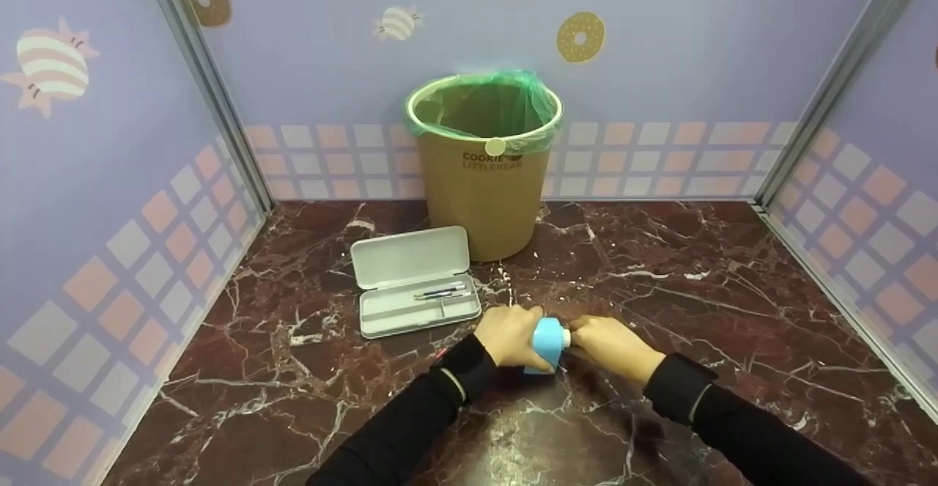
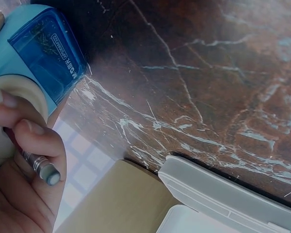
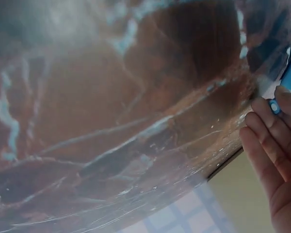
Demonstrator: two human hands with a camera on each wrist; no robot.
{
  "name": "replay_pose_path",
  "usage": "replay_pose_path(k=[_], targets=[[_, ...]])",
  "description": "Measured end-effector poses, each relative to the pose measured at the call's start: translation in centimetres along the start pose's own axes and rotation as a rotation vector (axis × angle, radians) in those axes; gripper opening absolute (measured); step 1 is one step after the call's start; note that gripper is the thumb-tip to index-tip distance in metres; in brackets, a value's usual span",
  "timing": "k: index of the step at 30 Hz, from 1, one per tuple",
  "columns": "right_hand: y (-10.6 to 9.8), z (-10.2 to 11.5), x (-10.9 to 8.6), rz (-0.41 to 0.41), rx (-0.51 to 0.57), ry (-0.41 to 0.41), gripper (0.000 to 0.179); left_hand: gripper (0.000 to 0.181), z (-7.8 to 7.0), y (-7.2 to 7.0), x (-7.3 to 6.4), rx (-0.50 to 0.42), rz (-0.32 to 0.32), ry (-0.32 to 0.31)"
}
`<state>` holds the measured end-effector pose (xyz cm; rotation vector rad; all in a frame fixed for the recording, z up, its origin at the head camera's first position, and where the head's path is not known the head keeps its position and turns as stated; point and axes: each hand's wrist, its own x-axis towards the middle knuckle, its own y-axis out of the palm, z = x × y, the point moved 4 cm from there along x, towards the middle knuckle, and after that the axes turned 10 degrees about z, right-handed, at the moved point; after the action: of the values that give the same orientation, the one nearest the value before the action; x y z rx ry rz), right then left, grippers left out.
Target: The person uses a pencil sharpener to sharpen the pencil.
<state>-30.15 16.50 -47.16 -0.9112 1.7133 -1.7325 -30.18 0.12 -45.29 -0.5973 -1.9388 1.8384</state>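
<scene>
My left hand [image 1: 508, 333] grips a light blue pencil sharpener [image 1: 547, 339] just above the dark marble tabletop. In the left wrist view, its see-through blue drawer [image 2: 48, 53] has shavings inside. A cream round face [image 2: 22, 92] sits beside the curled fingers. Between those fingers, a pencil [image 2: 38, 166] shows its metal ferrule and eraser end; its tip is hidden. At the sharpener's right side, my right hand [image 1: 614, 344] pinches a small blue knob [image 3: 274, 106] with a white centre, apparently the crank handle. Most of the crank is covered by the fingers.
An open white pencil case [image 1: 410, 257] holding a few pens or pencils [image 1: 442, 292] lies to the left. Behind it stands a tan bin [image 1: 484, 200] with a green liner [image 1: 542, 101]. Small white bits lie on the tabletop [image 1: 293, 383]. Patterned walls enclose the back and sides.
</scene>
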Motion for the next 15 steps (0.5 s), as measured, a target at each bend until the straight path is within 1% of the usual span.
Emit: replay_pose_path(k=[3, 6, 12, 15], targets=[[0.0, 0.1, -0.2, -0.004, 0.023, -0.003, 0.008, 0.066, 0.0, 0.0, 0.1, 0.002, 0.001, -0.003], [-0.1, 0.3, -0.4, -0.007, 0.024, -0.008, 0.009, 0.066, -0.1, 0.0, 0.1, -0.006, -0.005, -0.004], [-0.1, 0.7, -1.0, -0.012, -0.020, -0.051, 0.011, 0.066, -0.1, 0.0, 0.0, -0.009, -0.009, -0.020], [-0.2, 1.0, -1.0, -0.011, -0.040, -0.087, 0.008, 0.067, 0.0, -0.1, 0.0, -0.003, -0.006, -0.034]])
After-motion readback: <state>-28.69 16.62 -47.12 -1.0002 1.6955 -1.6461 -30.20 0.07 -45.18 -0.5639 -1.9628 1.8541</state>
